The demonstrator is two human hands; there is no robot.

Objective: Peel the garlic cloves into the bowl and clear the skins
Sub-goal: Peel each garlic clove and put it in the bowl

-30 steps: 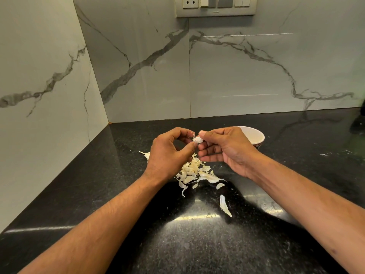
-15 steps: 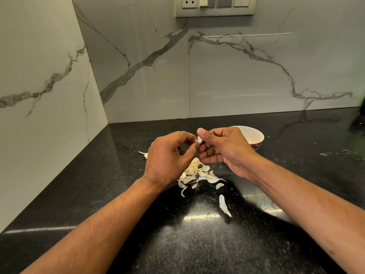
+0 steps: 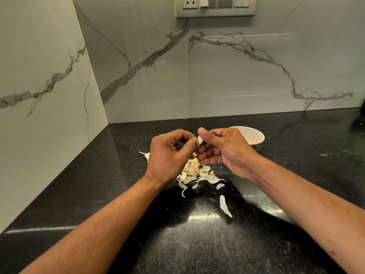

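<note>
A small white garlic clove (image 3: 199,140) is held above the counter, pinched between both hands. My right hand (image 3: 223,150) pinches it with thumb and forefinger. My left hand (image 3: 169,155) meets it from the left, its thumb tip against the clove and its fingers curled. Below them lies a pile of pale garlic skins (image 3: 194,172) on the black counter, with one long skin (image 3: 224,205) lying apart nearer to me. A white bowl (image 3: 254,135) with a patterned outside stands behind my right hand; its inside is mostly hidden.
The black granite counter (image 3: 110,184) runs into a corner of marble-patterned walls on the left and at the back. A switch panel (image 3: 215,5) is on the back wall. One skin (image 3: 145,154) peeks out left of my left hand.
Both hands have shifted slightly up and closer together around the clove. The skins and the bowl have stayed in place.
</note>
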